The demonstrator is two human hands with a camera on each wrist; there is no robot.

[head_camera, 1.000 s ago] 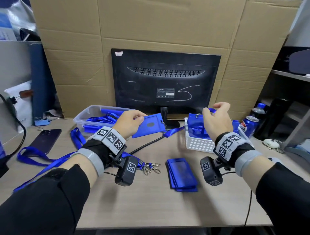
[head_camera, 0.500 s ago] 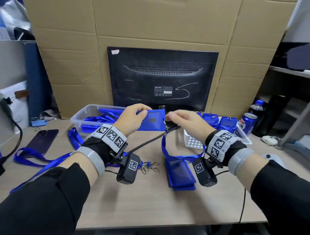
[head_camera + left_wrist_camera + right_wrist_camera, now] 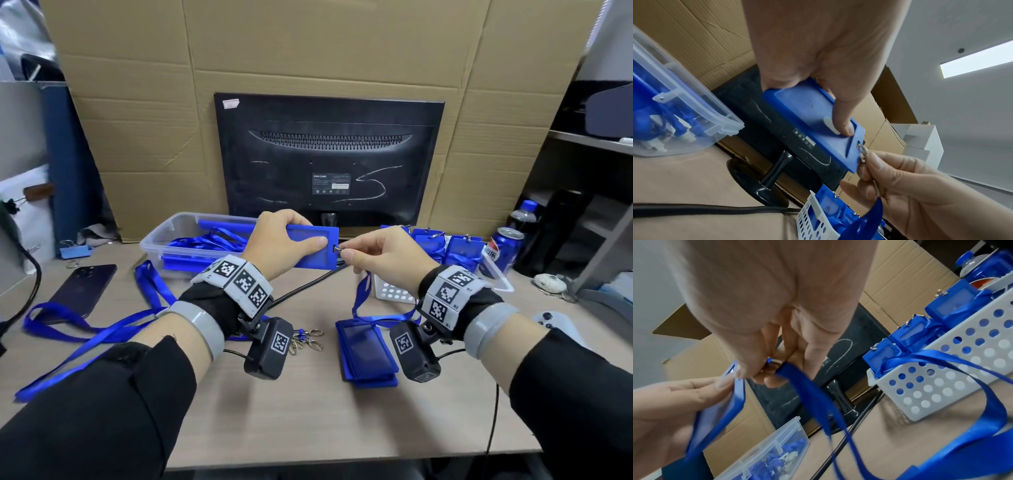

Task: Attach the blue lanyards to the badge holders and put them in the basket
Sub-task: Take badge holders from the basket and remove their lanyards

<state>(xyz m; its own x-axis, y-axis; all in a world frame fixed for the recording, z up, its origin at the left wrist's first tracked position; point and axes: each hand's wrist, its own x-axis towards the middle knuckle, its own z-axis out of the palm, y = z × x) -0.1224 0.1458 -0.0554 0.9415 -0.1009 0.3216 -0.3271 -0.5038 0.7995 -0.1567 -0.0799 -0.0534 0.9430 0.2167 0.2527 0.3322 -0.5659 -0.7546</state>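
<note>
My left hand [image 3: 281, 240] grips a blue badge holder [image 3: 313, 248] flat above the desk, thumb pressed on its face [image 3: 813, 123]. My right hand [image 3: 373, 251] pinches the metal clip [image 3: 340, 248] of a blue lanyard [image 3: 364, 301] and holds it at the slot in the holder's right end [image 3: 860, 147]. The lanyard strap [image 3: 818, 402] hangs from my right fingers down to the desk. A white perforated basket [image 3: 394, 291] behind my right wrist holds several finished badge holders [image 3: 459, 248].
A stack of blue badge holders [image 3: 364, 353] lies on the desk in front. Loose lanyards [image 3: 113, 329] and their clips [image 3: 308, 339] lie on the left. A clear tub [image 3: 164, 240], a phone [image 3: 82, 291], a monitor [image 3: 329, 161], a cola can [image 3: 500, 251] and a bottle [image 3: 524, 214] stand around.
My right hand came left from the basket with the lanyard clip and now holds it at the badge holder's slot. My left hand levelled the holder and shifted slightly right.
</note>
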